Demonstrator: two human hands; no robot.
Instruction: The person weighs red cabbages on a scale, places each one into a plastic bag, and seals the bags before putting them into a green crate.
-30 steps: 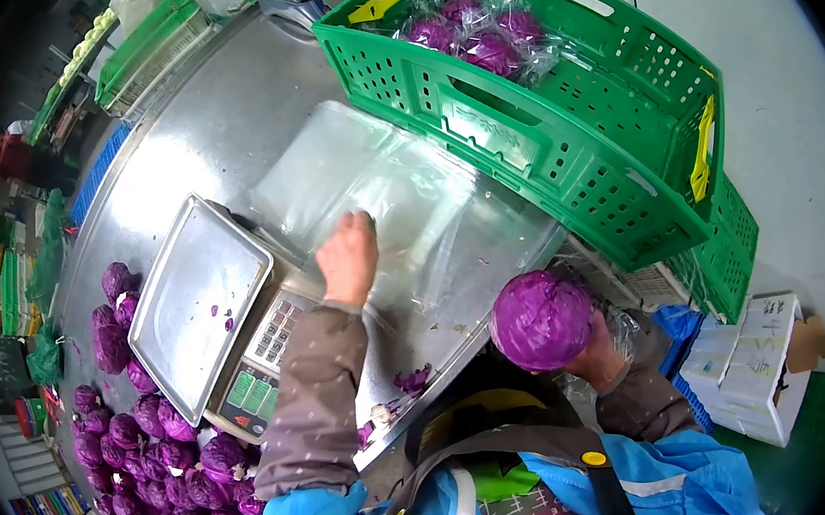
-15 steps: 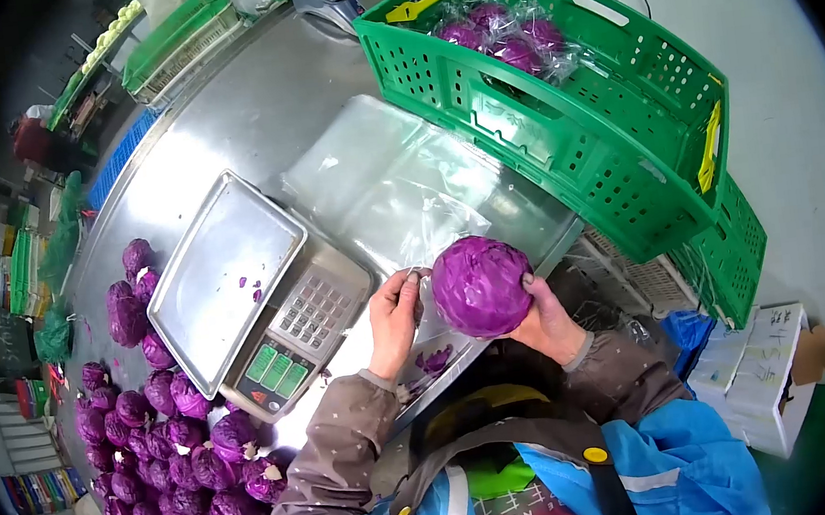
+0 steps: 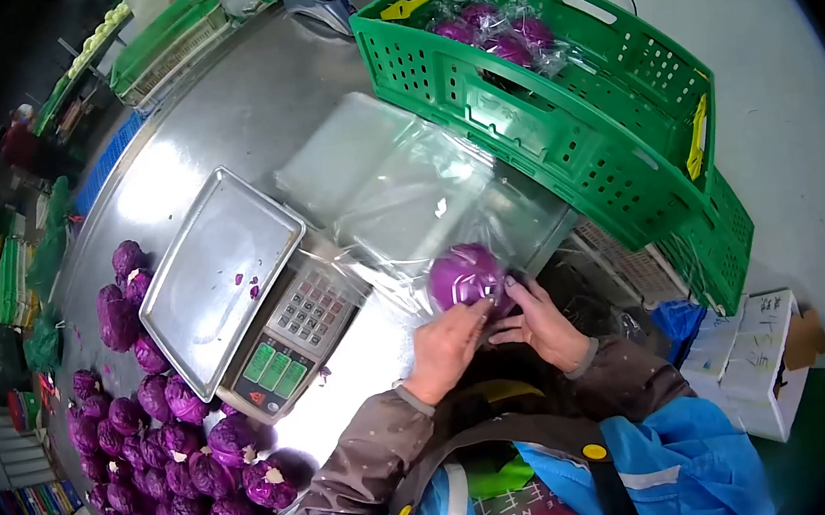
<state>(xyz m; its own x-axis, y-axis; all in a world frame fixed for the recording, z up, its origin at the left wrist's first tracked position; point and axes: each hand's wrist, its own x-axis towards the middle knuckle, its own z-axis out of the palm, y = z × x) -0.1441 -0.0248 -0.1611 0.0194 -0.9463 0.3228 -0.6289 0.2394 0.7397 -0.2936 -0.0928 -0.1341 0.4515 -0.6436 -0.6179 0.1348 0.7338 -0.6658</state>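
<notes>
A purple cabbage [image 3: 465, 274] sits inside a clear plastic bag at the table's near edge. My left hand [image 3: 450, 346] has its fingers pressed together on the bag at the near side of the cabbage. Against the cabbage's right and near side, my right hand [image 3: 544, 329] holds it with thumb and fingers. More clear bags [image 3: 394, 174] lie flat beyond the cabbage. Left of them stands a scale with a metal tray [image 3: 224, 277] that bears a few purple scraps.
A pile of purple cabbages [image 3: 179, 473] covers the table's left part. A green crate [image 3: 540, 133] with several bagged cabbages [image 3: 505, 42] stands at the back right. White cartons [image 3: 744, 353] are on the right. The metal table [image 3: 246, 104] extends toward the back.
The cabbage, held bare before in my right hand, is now inside a clear bag and slightly lower. My left hand has moved right to its near side.
</notes>
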